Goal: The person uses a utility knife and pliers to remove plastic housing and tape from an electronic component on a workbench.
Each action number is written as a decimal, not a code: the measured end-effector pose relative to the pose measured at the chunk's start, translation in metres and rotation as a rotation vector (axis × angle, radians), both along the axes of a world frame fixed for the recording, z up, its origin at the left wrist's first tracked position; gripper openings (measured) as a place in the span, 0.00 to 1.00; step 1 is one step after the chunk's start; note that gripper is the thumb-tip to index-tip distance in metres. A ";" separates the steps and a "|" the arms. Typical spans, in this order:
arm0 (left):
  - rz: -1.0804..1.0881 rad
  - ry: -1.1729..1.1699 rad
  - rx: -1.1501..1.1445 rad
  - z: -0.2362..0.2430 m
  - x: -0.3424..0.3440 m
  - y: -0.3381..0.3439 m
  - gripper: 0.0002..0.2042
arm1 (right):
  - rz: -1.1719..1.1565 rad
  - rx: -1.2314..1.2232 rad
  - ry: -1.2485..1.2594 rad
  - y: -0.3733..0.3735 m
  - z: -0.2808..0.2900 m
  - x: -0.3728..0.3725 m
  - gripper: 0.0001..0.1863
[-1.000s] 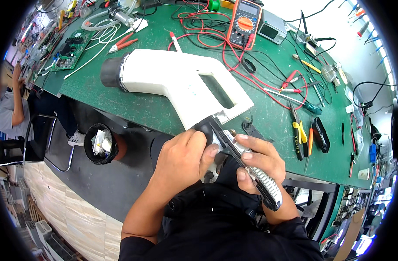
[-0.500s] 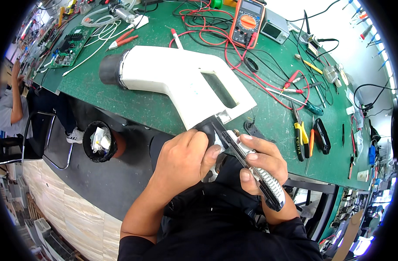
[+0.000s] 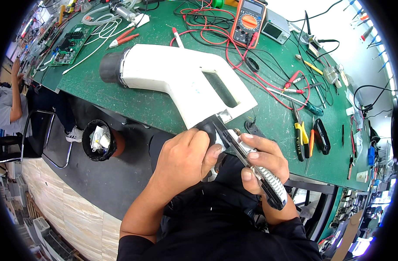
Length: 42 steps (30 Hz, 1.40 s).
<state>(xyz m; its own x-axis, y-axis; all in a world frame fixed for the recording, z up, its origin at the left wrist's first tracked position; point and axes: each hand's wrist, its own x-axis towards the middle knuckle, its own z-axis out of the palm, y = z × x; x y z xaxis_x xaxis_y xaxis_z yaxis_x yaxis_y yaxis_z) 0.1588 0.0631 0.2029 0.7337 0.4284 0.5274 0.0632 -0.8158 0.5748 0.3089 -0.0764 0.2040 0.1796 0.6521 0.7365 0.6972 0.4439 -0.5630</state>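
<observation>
I see the white handled housing (image 3: 153,67) lying on the green workbench (image 3: 142,106), its lower end at the near edge. My left hand (image 3: 183,156) curls around the black end piece (image 3: 206,126); my right hand (image 3: 268,161) grips a ribbed silver-and-black tool (image 3: 270,180) against it, I judge. Working this joint calls for firm bracing. Fingers hide the contact; yellow-black pliers (image 3: 299,141) and red test leads (image 3: 228,56) lie beyond.

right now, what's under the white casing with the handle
Green bench shows under the white casing, through the gap beside its handle. A slim red-tipped stick meets the casing's upper edge; whether it runs underneath is hidden, like anything beneath the casing itself.
</observation>
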 end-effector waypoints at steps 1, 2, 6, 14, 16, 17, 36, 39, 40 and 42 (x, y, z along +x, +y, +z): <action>0.001 0.001 0.003 0.000 0.000 0.000 0.14 | -0.004 0.009 0.006 0.000 -0.001 0.000 0.15; 0.002 0.002 0.005 0.000 0.000 0.000 0.14 | -0.007 0.017 0.011 0.000 -0.002 -0.001 0.15; 0.003 0.000 0.013 -0.001 0.000 0.000 0.14 | -0.015 0.034 0.025 0.000 -0.003 -0.002 0.15; -0.002 0.004 0.013 -0.001 0.000 0.001 0.15 | -0.005 0.013 -0.002 0.000 -0.002 -0.003 0.14; -0.003 0.005 0.011 -0.001 -0.001 0.001 0.15 | -0.009 0.000 -0.025 0.000 -0.001 -0.005 0.14; -0.005 0.003 0.010 -0.001 -0.001 0.001 0.15 | -0.014 -0.008 -0.041 -0.001 0.000 -0.005 0.14; -0.009 -0.015 0.043 -0.002 -0.001 0.003 0.14 | -0.050 -0.070 -0.226 0.005 0.019 -0.008 0.11; -0.003 -0.011 0.043 -0.003 0.000 0.002 0.13 | 0.103 -0.042 -0.080 0.011 0.008 -0.011 0.10; -0.003 -0.013 0.043 -0.003 0.000 0.002 0.13 | 0.110 -0.051 -0.029 0.011 0.009 -0.011 0.09; -0.006 -0.019 0.043 -0.003 0.000 0.003 0.13 | 0.082 -0.032 0.012 0.013 0.010 -0.011 0.07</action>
